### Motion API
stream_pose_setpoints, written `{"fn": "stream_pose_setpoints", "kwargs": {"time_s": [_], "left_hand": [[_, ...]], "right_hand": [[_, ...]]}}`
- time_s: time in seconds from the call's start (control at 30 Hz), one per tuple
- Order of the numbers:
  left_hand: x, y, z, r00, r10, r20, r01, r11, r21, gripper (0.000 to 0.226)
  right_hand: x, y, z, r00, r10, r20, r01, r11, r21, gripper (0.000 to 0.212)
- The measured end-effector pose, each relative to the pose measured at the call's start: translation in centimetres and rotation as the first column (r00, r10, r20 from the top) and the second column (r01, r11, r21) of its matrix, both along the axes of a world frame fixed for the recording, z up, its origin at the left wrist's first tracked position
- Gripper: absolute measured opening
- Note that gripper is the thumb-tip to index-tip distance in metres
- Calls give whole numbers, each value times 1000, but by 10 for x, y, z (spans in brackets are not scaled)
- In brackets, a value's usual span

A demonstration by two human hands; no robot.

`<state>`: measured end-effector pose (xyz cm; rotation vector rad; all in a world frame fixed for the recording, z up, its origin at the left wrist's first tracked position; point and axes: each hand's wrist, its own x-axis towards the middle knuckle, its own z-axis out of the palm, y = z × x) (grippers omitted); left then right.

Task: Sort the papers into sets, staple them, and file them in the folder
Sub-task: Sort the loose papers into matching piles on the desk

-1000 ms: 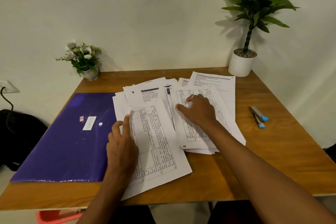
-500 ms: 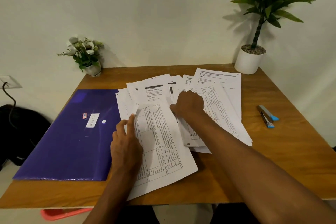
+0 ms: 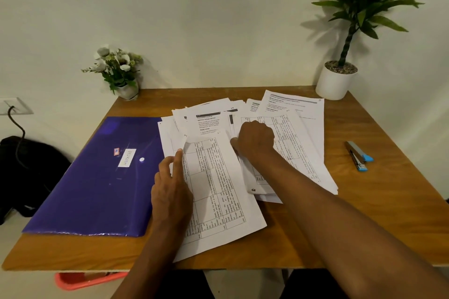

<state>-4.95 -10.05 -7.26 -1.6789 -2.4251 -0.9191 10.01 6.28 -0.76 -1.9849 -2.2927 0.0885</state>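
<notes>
A loose spread of printed papers (image 3: 291, 114) covers the middle of the wooden table (image 3: 388, 213). The nearest sheet (image 3: 218, 192) carries a table of text and lies at an angle. My left hand (image 3: 171, 192) rests on its left edge, fingers together, forefinger lifting a curled corner. My right hand (image 3: 254, 139) is curled with its fingers tucked at the edge of the sheets in the middle of the pile. A purple folder (image 3: 97, 177) lies closed at the left. A blue and grey stapler (image 3: 358, 155) lies at the right, apart from both hands.
A small flower pot (image 3: 121, 73) stands at the table's back left and a tall plant in a white pot (image 3: 336, 82) at the back right. A black bag (image 3: 26, 172) sits left of the table. Something red (image 3: 85, 279) shows under the front edge.
My right hand slid left across the pile and curled from flat into a grip on the sheets' edge. My left hand's forefinger moved up to the curled corner.
</notes>
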Motion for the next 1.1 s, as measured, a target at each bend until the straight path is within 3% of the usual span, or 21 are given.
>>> {"fn": "stream_pose_setpoints", "kwargs": {"time_s": [0.27, 0.33, 0.4, 0.5, 0.63, 0.73, 0.9, 1.1], "left_hand": [[1, 1, 0, 998, -58, 9, 58, 998, 28, 80], [-1, 2, 0, 998, -60, 1, 60, 998, 25, 81], [-1, 2, -2, 997, -45, -69, 48, 998, 34, 86], [-2, 1, -5, 975, -28, -218, 34, 999, 23, 92], [-8, 3, -6, 927, -183, -327, 169, 983, -71, 81], [-12, 6, -6, 897, -356, -261, 329, 933, -144, 57], [-12, 8, -8, 919, -334, -208, 303, 938, -166, 47], [-10, 6, -6, 933, -314, -178, 287, 944, -161, 43]], "right_hand": [[-2, 14, -9, 994, 19, 112, -21, 1000, 19, 16], [3, 17, -13, 998, 5, 59, -8, 999, 48, 15], [15, 22, -16, 997, -51, -64, 54, 998, 45, 32], [47, 30, -21, 977, -185, -101, 183, 983, -29, 64], [108, 38, -40, 892, -381, -244, 384, 923, -38, 81], [130, 39, -46, 841, -380, -385, 421, 907, 25, 65], [135, 35, -41, 870, -314, -380, 396, 905, 158, 44], [141, 28, -48, 840, -201, -504, 381, 881, 282, 39]]}}
